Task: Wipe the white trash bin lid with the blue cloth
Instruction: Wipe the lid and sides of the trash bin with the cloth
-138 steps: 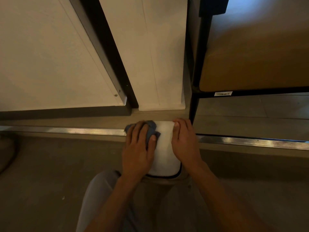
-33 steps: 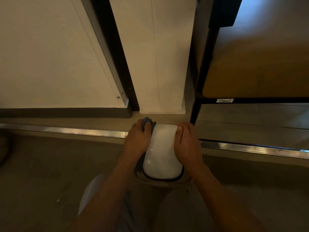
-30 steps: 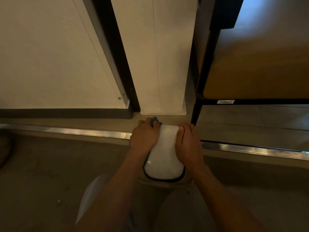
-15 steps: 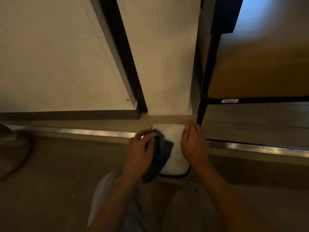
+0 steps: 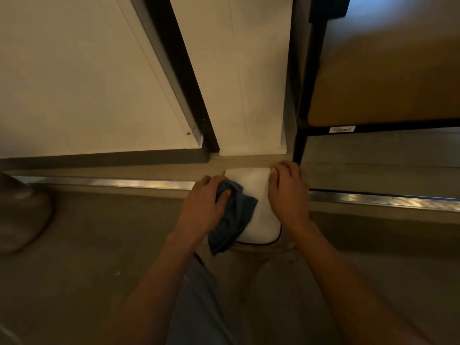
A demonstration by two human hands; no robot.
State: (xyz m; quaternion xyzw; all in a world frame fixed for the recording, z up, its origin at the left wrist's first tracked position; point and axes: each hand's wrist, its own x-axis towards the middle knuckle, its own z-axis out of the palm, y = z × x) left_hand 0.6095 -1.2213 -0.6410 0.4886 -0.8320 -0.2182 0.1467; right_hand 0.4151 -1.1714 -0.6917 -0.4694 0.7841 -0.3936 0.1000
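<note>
Head view: the white lid (image 5: 258, 205) sits low of centre, its far edge toward 12 o'clock near the base of a white panel (image 5: 249, 83), its near edge with a dark rim toward 6 o'clock. The left hand (image 5: 202, 210) lies at the lid's 9 o'clock side, fingers curled round a bunched blue cloth (image 5: 232, 220). The cloth is pressed on the lid's left half, and a loose tail of it hangs past the lid's edge toward 7 o'clock. The right hand (image 5: 288, 195) rests on the lid's 3 o'clock side, fingers bent over the edge at about 1 o'clock and close together, gripping the lid. A metal floor strip (image 5: 112, 181) runs from 9 to 3 o'clock behind both hands. At 2 o'clock stands a black frame (image 5: 301, 135) with a brown top. A dark rounded object (image 5: 22, 215) lies at 9 o'clock, well apart from the lid; what it is cannot be told.
</note>
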